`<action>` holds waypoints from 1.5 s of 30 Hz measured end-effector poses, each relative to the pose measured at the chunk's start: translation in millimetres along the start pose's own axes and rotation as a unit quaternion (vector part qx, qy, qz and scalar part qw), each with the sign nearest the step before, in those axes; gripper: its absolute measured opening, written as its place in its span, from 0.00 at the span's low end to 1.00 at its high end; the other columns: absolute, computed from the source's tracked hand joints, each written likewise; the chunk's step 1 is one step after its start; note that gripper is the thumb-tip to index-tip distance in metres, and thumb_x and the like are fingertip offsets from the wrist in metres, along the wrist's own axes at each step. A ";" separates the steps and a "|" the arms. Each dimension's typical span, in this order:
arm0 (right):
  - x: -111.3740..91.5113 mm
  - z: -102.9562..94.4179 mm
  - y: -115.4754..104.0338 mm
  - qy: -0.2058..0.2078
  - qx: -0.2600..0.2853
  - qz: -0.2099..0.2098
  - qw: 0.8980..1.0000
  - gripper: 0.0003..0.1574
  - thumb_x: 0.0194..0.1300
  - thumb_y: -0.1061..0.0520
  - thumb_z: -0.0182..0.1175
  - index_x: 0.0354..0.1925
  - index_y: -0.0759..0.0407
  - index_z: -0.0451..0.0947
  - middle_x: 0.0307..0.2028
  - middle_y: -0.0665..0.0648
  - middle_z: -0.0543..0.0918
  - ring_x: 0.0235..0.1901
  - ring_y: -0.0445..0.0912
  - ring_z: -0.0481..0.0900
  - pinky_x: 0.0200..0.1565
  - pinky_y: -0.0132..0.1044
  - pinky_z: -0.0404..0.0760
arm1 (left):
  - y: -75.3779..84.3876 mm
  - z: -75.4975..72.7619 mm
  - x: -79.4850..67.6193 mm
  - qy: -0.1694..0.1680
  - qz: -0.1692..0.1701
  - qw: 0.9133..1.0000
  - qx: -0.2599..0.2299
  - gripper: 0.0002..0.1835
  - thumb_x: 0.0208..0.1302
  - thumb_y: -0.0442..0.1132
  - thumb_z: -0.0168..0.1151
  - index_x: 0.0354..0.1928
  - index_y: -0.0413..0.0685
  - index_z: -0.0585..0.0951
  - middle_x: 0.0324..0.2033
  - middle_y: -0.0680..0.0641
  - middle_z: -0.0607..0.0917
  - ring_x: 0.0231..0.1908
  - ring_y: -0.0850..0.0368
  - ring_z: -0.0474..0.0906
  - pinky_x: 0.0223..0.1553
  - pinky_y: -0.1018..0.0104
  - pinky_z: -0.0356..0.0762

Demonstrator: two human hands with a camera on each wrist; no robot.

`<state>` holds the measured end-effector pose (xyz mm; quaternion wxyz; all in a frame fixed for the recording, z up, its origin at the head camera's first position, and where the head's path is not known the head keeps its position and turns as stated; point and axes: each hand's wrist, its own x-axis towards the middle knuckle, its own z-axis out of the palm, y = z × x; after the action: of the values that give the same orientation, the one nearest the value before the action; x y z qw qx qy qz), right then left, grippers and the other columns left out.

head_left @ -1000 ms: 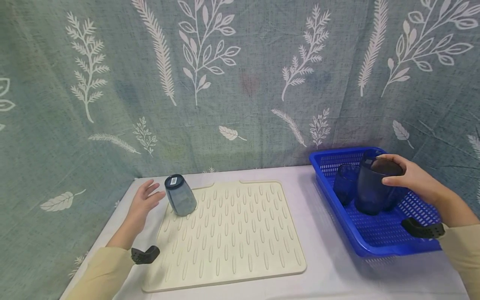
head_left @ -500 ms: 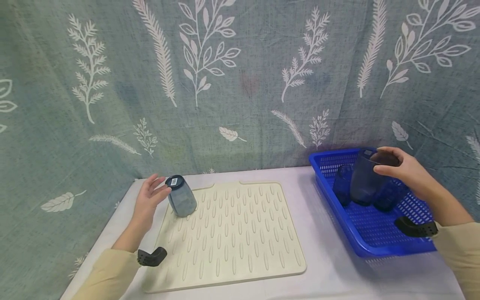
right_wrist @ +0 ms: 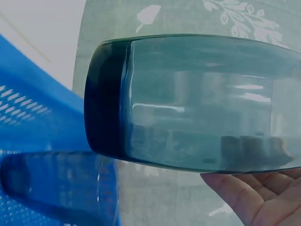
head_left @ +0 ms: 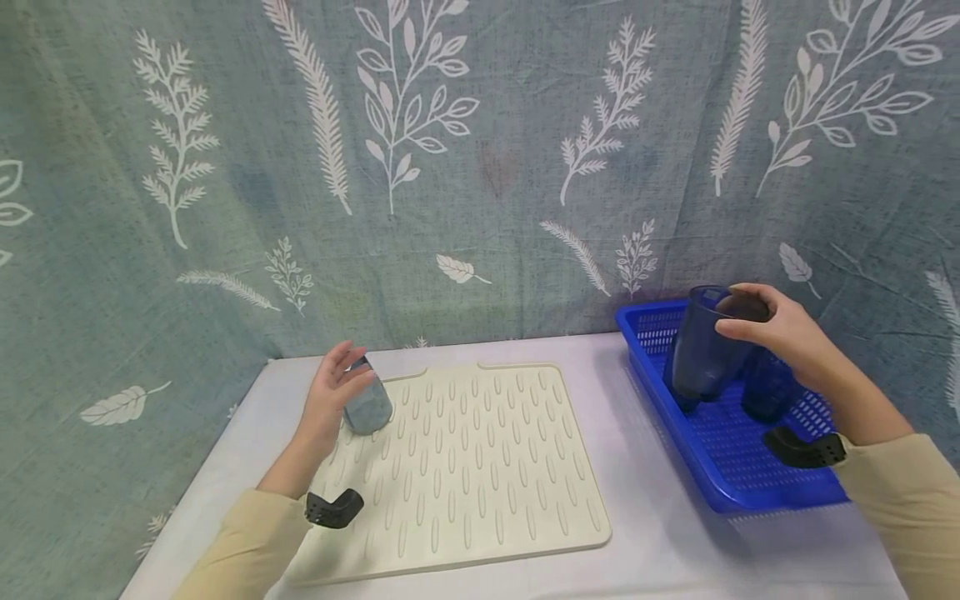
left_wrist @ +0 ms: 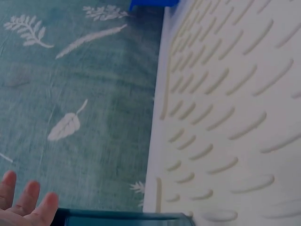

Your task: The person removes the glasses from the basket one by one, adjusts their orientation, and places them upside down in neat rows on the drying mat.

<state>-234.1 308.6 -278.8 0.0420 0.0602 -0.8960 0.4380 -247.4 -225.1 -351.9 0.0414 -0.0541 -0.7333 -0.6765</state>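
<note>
My right hand [head_left: 787, 342] grips a tinted blue drinking glass [head_left: 699, 354] near its rim, thumb on one side and fingers on the other. In the right wrist view the glass [right_wrist: 188, 103] fills the middle, its thick dark base to the left. It is raised over the blue basket [head_left: 693, 467]. On the cream ribbed mat [head_left: 480, 500], a similar glass [head_left: 372, 410] stands upside down at the far left corner. My left hand [head_left: 327, 404] overlaps that glass in the head view, fingers spread and relaxed. The left wrist view shows only the glass's edge [left_wrist: 122, 217] beside the fingertips.
Inside the basket another blue glass [head_left: 768, 390] stands behind the raised one; a glass [right_wrist: 51, 188] also shows there in the right wrist view. A white cloth [head_left: 637, 533] covers the table. Behind hangs a grey-green leaf-patterned curtain [head_left: 495, 275].
My right hand has lifted the glass and carried it left toward the basket's left side. My left hand has moved right, from beside the upside-down glass to in front of it.
</note>
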 end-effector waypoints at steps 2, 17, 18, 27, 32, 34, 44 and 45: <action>0.6 3.0 -4.5 -0.002 0.005 -0.004 1.000 0.46 0.66 0.49 0.53 0.70 0.66 0.42 0.62 0.69 0.56 0.56 0.55 0.60 0.55 0.59 0.60 | 0.3 3.5 0.5 -0.001 -0.003 1.000 -0.004 0.37 0.66 0.35 0.51 0.71 0.44 0.43 0.66 0.43 0.56 0.61 0.54 0.59 0.58 0.70 0.60; 7.7 24.1 -27.3 -0.012 0.028 -0.019 0.999 0.47 0.64 0.47 0.55 0.69 0.63 0.44 0.58 0.64 0.63 0.43 0.29 0.63 0.57 0.55 0.64 | -4.3 24.9 2.2 -0.025 0.002 0.999 -0.025 0.36 0.65 0.32 0.50 0.70 0.44 0.45 0.67 0.42 0.56 0.65 0.47 0.55 0.62 0.58 0.59; 8.4 25.7 -28.4 -0.013 0.030 -0.020 0.999 0.47 0.64 0.47 0.55 0.69 0.63 0.44 0.58 0.64 0.63 0.43 0.30 0.63 0.57 0.55 0.64 | -4.9 26.4 2.5 -0.027 0.004 0.999 -0.027 0.36 0.66 0.32 0.50 0.70 0.44 0.45 0.67 0.42 0.56 0.65 0.47 0.55 0.63 0.56 0.57; 14.2 41.6 -38.8 -0.030 0.057 -0.014 0.998 0.48 0.63 0.47 0.56 0.70 0.63 0.43 0.61 0.67 0.61 0.59 0.58 0.61 0.60 0.57 0.61 | -10.7 39.6 5.9 -0.031 0.008 0.999 -0.033 0.35 0.64 0.31 0.50 0.70 0.42 0.47 0.67 0.40 0.57 0.65 0.43 0.55 0.64 0.48 0.54; 18.9 51.1 -43.4 -0.035 0.067 -0.014 0.997 0.49 0.62 0.48 0.57 0.70 0.63 0.43 0.61 0.67 0.62 0.59 0.59 0.62 0.60 0.56 0.61 | -12.4 45.0 7.4 -0.033 0.013 0.999 -0.033 0.35 0.64 0.31 0.51 0.70 0.41 0.48 0.66 0.40 0.57 0.65 0.43 0.56 0.63 0.48 0.55; 20.8 54.9 -44.5 -0.038 0.069 -0.017 0.997 0.49 0.62 0.48 0.58 0.70 0.63 0.44 0.60 0.67 0.63 0.59 0.59 0.62 0.60 0.56 0.62 | -12.8 47.7 7.2 -0.036 0.015 0.998 -0.038 0.35 0.64 0.31 0.51 0.69 0.41 0.48 0.66 0.40 0.57 0.64 0.43 0.56 0.63 0.48 0.55; 25.1 70.6 -50.0 -0.057 0.078 -0.013 0.995 0.51 0.61 0.48 0.59 0.70 0.63 0.43 0.60 0.68 0.63 0.59 0.60 0.63 0.59 0.54 0.64 | -13.9 61.6 5.9 -0.049 0.020 0.997 -0.049 0.35 0.64 0.32 0.52 0.69 0.41 0.49 0.66 0.39 0.57 0.65 0.43 0.55 0.63 0.50 0.56; 25.5 71.6 -50.2 -0.059 0.079 -0.012 0.995 0.52 0.60 0.47 0.59 0.70 0.63 0.42 0.60 0.68 0.63 0.59 0.60 0.63 0.59 0.54 0.64 | -14.8 62.4 6.0 -0.051 0.022 0.997 -0.049 0.34 0.64 0.32 0.51 0.69 0.40 0.49 0.66 0.39 0.57 0.65 0.42 0.55 0.63 0.51 0.57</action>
<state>-253.7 219.7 -280.3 -0.0102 0.0997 -0.8588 0.5023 -254.6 -163.9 -370.8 0.0163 -0.1066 -0.6989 -0.7070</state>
